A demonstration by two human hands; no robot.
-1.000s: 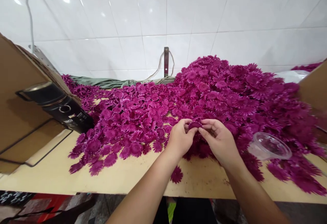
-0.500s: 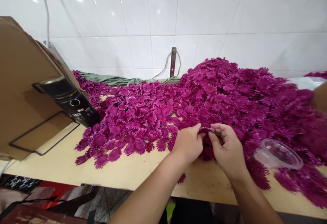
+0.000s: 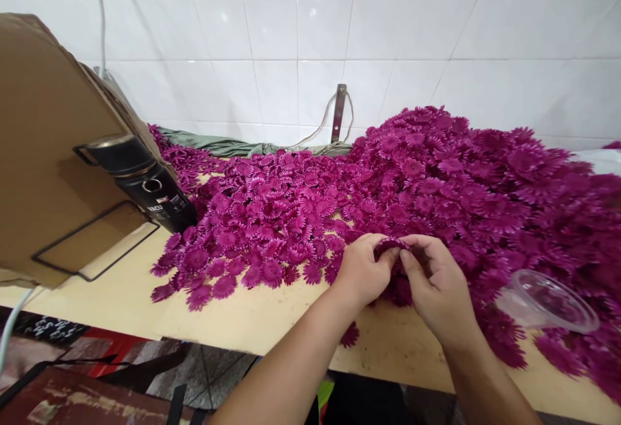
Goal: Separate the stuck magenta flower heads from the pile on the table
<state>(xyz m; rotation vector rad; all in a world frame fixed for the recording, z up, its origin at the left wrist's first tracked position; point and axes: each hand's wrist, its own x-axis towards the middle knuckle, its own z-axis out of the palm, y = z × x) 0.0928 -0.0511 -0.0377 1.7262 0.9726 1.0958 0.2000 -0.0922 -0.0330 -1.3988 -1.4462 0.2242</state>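
Note:
Between my two hands is a magenta artificial flower head [image 3: 392, 244], pinched at its edges and partly hidden by the fingers. My left hand [image 3: 366, 270] grips its left side with thumb and fingers. On the other side my right hand [image 3: 439, 283] closes on it, thumb and forefinger meeting near the left thumb. Both hands are just above the front of a large heap of similar magenta flower heads [image 3: 456, 185]. Flatter, looser flower heads [image 3: 272, 218] spread to the left. One single flower head [image 3: 349, 334] lies beneath my left wrist near the table edge.
A clear plastic tub [image 3: 555, 302] lies tilted among flowers at the right. At the left, a black vacuum bottle [image 3: 145, 185] stands before a cardboard box [image 3: 58, 140]. Green cloth [image 3: 218, 143] runs along the tiled wall [image 3: 388, 24]. The wooden tabletop [image 3: 218, 321] ends in front of me.
The view has shifted slightly, so most things sit a little further right. Both hands stay together on the flower head, with the left thumb now pressed further over its near side.

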